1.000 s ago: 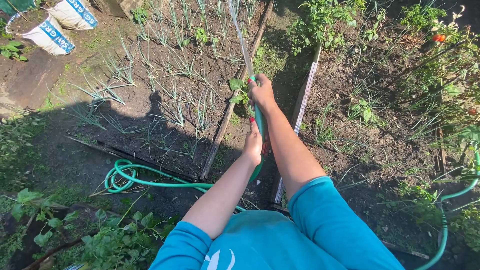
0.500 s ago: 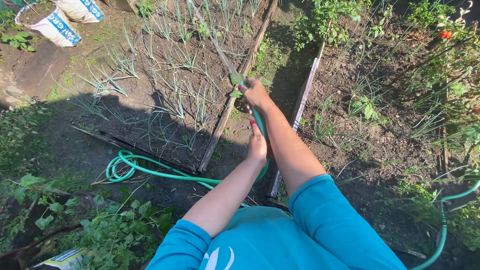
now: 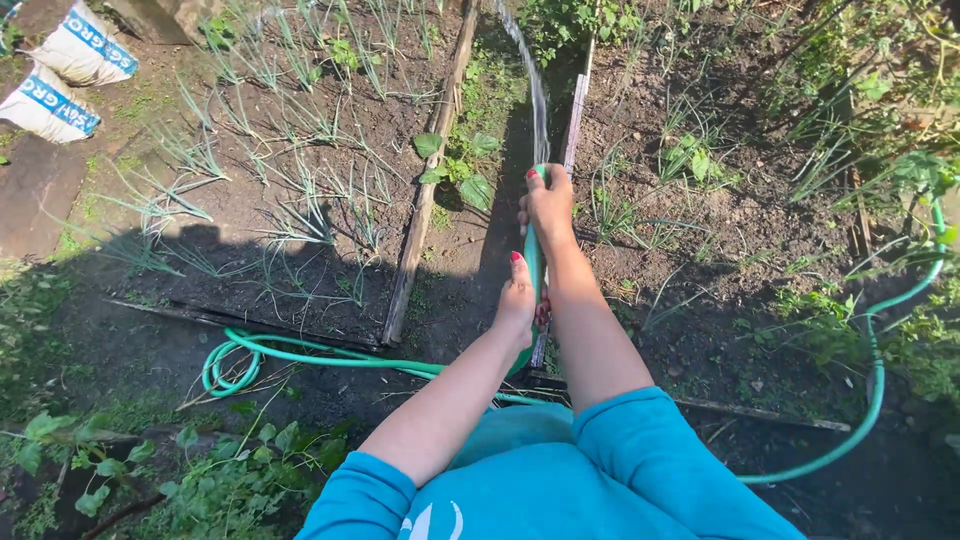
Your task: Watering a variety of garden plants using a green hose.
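Green rubber hose (image 3: 533, 262) is gripped in both hands in the head view, its open end held forward between two raised beds. The right hand (image 3: 549, 205) is closed around the hose just behind the outlet, with the fingers curled over it and the thumb seemingly pressed near the opening. The left hand (image 3: 517, 300) is wrapped around the hose lower down, nearer the body. A stream of water (image 3: 533, 85) is thrown forward from the outlet, above the shaded path and the wooden plank edging (image 3: 572, 130) of the right-hand bed.

Behind the hands, the hose is seen to pass to the person's left, where a loop (image 3: 228, 362) lies on the dark soil; another length (image 3: 872, 350) curves round at the right edge of the frame. The left-hand bed (image 3: 290, 170) is planted with thin onion-like shoots and bordered by a long board (image 3: 425, 200). Two white sacks (image 3: 62, 75) lie at the top left, well apart from the hands.

Watering is judged to be the step in hand, with the stream falling between the beds rather than on either. A swing of the outlet to one side would be called for next, the grip of both hands being kept firm and the slack of the hose kept off the shoots.
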